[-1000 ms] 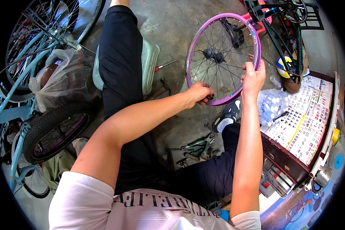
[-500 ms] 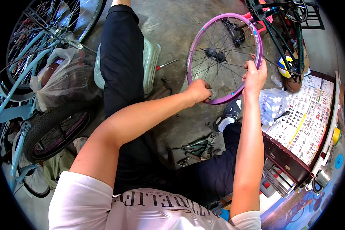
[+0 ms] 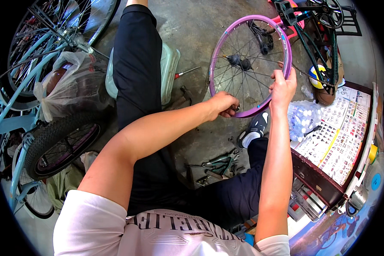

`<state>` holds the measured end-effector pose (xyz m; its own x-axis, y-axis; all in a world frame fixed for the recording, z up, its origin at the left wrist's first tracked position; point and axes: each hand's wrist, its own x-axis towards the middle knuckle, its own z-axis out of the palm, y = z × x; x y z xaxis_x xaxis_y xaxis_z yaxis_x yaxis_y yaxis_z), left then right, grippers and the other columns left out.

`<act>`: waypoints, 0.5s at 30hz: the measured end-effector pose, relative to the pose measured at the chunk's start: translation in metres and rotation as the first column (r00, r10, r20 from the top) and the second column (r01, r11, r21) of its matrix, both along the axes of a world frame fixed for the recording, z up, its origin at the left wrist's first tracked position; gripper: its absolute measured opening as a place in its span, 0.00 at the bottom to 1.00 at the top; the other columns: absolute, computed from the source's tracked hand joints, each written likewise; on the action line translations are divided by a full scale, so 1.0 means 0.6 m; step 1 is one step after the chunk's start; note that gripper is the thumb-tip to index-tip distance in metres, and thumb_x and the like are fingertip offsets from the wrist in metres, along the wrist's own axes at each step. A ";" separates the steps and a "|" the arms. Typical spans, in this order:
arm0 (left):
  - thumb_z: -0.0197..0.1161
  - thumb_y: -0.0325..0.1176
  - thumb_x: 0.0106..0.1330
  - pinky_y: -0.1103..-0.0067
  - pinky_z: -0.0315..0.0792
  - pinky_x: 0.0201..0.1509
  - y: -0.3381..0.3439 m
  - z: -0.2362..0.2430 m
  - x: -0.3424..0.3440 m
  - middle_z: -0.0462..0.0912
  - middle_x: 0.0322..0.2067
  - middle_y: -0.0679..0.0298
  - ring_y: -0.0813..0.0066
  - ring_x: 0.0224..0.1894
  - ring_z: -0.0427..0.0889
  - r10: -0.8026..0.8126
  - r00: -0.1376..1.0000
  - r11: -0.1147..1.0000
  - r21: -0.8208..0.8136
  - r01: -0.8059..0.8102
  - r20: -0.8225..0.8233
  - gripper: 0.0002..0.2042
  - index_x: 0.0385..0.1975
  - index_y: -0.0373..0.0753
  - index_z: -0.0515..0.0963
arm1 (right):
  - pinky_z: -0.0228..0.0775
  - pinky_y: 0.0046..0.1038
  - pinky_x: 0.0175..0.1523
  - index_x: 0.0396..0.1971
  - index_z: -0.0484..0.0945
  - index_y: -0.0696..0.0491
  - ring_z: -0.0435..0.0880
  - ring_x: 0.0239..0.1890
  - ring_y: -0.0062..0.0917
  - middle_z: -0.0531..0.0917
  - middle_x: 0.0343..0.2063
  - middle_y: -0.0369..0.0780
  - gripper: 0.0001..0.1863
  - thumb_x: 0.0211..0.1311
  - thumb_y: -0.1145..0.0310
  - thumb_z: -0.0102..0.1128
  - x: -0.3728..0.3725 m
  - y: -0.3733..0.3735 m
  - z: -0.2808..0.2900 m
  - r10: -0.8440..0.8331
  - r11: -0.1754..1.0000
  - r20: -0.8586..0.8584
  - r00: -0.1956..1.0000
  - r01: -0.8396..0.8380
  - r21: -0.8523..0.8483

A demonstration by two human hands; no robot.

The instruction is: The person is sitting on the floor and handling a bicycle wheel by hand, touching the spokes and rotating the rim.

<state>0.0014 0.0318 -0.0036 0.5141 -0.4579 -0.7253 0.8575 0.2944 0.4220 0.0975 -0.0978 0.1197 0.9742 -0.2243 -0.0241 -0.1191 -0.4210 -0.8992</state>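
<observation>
A bicycle wheel with a purple rim (image 3: pixel 213 64), dark spokes and a black hub (image 3: pixel 239 62) stands tilted in front of me, with no tyre on it. My right hand (image 3: pixel 283 89) is closed round the rim at its right side. At the near edge of the rim, my left hand (image 3: pixel 222 104) pinches a small round spoke wrench (image 3: pixel 237 107) against the spoke ends. The fingers partly cover this tool, and exactly where it meets a spoke cannot be made out.
Pliers and other hand tools (image 3: pixel 222 164) lie on the floor between my legs. A red-handled screwdriver (image 3: pixel 186 72) is near the pale green bin (image 3: pixel 170 72). Bicycles and a loose tyre (image 3: pixel 42 149) crowd the left. A dark frame (image 3: pixel 307 42) and a chart-topped case (image 3: pixel 335 136) stand right.
My left fingers have turned and curled further round the spoke wrench, which now shows less of its face. The wheel and my right hand keep nearly the same place.
</observation>
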 end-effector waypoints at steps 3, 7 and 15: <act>0.66 0.35 0.66 0.78 0.77 0.30 -0.006 0.018 0.006 0.80 0.31 0.67 0.78 0.27 0.78 -0.070 0.997 0.995 0.077 0.067 0.040 0.11 0.42 0.37 0.80 | 0.57 0.22 0.19 0.48 0.79 0.57 0.70 0.16 0.14 0.79 0.24 0.34 0.17 0.59 0.70 0.59 0.002 -0.005 -0.006 0.006 1.000 0.011 1.000 -0.006 -0.004; 0.67 0.37 0.65 0.78 0.77 0.29 -0.009 0.001 0.001 0.79 0.30 0.67 0.79 0.26 0.77 -0.071 0.992 0.989 0.134 0.057 0.101 0.11 0.40 0.37 0.80 | 0.58 0.22 0.19 0.49 0.78 0.56 0.70 0.17 0.14 0.79 0.24 0.34 0.17 0.59 0.70 0.58 -0.006 0.010 0.006 -0.021 0.999 -0.035 0.999 0.022 0.030; 0.66 0.34 0.66 0.75 0.79 0.32 -0.005 0.005 -0.003 0.86 0.32 0.62 0.78 0.32 0.84 -0.099 0.984 0.963 0.263 0.057 0.149 0.15 0.47 0.31 0.84 | 0.59 0.21 0.19 0.51 0.78 0.56 0.68 0.15 0.14 0.79 0.24 0.34 0.18 0.59 0.71 0.58 -0.002 0.001 0.004 -0.015 1.000 -0.037 0.999 0.015 -0.007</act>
<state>-0.0007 0.0285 -0.0003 0.6028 -0.3104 -0.7350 0.7887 0.0929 0.6076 0.0963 -0.0973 0.1223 0.9692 -0.2390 -0.0590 -0.1589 -0.4247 -0.8913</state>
